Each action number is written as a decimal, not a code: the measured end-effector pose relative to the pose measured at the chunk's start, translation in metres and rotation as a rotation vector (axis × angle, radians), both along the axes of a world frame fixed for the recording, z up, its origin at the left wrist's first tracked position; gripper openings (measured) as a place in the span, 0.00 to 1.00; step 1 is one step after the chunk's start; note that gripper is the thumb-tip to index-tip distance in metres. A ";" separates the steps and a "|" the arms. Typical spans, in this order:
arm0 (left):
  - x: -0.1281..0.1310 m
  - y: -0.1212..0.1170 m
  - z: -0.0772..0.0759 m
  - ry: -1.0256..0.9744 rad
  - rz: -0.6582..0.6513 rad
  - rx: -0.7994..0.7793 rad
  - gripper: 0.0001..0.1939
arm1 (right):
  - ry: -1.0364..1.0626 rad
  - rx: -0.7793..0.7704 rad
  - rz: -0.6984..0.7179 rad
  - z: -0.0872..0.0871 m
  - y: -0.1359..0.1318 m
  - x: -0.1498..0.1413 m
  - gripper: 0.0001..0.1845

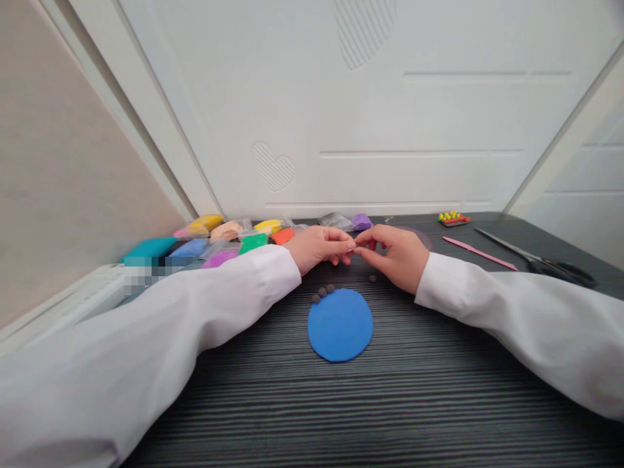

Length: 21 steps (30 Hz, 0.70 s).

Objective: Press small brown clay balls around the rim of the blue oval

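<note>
My left hand (322, 249) and my right hand (392, 255) meet at the fingertips above the far middle of the table. Both are closed in a pinch on a small piece of dark clay, mostly hidden between the fingers. Nearer to me lies a flat blue clay disc (340, 326). Three dark clay balls (322, 293) sit in a row along its upper left edge. Another dark clay ball (372, 278) rests on the table just below my right hand, apart from the disc.
Bagged clay in several colours lies at the back left, including a green pack (253, 242) and a teal pack (149, 250). At the right are a pink modelling tool (480, 253), black-handled scissors (550, 263) and a small yellow-and-red beaded piece (453, 219). A white panel rises behind the black table (302, 416).
</note>
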<state>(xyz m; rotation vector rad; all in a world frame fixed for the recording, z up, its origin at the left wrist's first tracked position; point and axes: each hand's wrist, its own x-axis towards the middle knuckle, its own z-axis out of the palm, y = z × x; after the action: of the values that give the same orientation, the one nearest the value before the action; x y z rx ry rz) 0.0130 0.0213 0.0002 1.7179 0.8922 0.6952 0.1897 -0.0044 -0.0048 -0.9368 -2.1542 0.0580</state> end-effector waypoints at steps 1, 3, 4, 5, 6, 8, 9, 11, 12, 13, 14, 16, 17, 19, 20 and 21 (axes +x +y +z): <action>0.000 0.000 0.000 0.006 0.000 0.001 0.09 | -0.002 0.003 -0.010 0.000 -0.001 0.000 0.06; 0.001 -0.001 0.000 0.002 0.010 -0.008 0.08 | 0.005 -0.003 -0.031 0.000 -0.002 0.000 0.05; 0.002 -0.001 0.000 -0.009 0.025 -0.018 0.07 | 0.015 -0.015 -0.038 0.000 -0.003 0.001 0.05; 0.002 -0.002 0.000 -0.033 0.050 -0.033 0.07 | 0.030 -0.029 -0.042 0.001 -0.004 0.001 0.05; 0.003 -0.002 -0.001 -0.065 0.080 -0.051 0.06 | 0.050 -0.042 -0.046 0.001 -0.006 0.002 0.05; 0.004 -0.002 -0.002 -0.135 0.141 -0.083 0.06 | 0.100 -0.064 -0.043 0.002 -0.008 0.004 0.06; 0.004 -0.002 -0.003 -0.165 0.164 -0.093 0.06 | 0.129 -0.069 -0.039 0.002 -0.009 0.005 0.06; 0.004 -0.002 -0.004 -0.196 0.185 -0.097 0.06 | 0.178 -0.074 -0.035 0.001 -0.009 0.006 0.07; 0.003 -0.002 -0.004 -0.200 0.185 -0.097 0.06 | 0.190 -0.074 -0.033 0.001 -0.009 0.007 0.08; 0.003 -0.003 -0.004 -0.206 0.183 -0.099 0.06 | 0.191 -0.072 -0.033 0.000 -0.008 0.007 0.08; 0.003 -0.003 -0.004 -0.212 0.177 -0.100 0.06 | 0.185 -0.071 -0.034 -0.001 -0.007 0.007 0.08; 0.002 -0.004 -0.004 -0.215 0.155 -0.098 0.08 | 0.170 -0.073 -0.025 -0.002 -0.005 0.006 0.10; 0.002 -0.005 -0.004 -0.212 0.144 -0.094 0.08 | 0.164 -0.075 -0.016 -0.002 -0.004 0.006 0.11; 0.002 -0.005 -0.004 -0.200 0.125 -0.081 0.09 | 0.149 -0.074 0.001 -0.002 -0.004 0.005 0.13; 0.002 -0.006 -0.004 -0.193 0.118 -0.075 0.08 | 0.133 -0.068 0.007 -0.002 -0.004 0.005 0.14; 0.002 -0.006 -0.004 -0.189 0.114 -0.070 0.08 | 0.113 -0.059 0.008 -0.002 -0.004 0.005 0.13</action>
<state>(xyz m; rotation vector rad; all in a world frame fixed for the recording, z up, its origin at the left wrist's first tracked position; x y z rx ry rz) 0.0153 0.0155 -0.0039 1.5209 0.8758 0.8769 0.1946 -0.0081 -0.0065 -0.9358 -2.0617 0.1755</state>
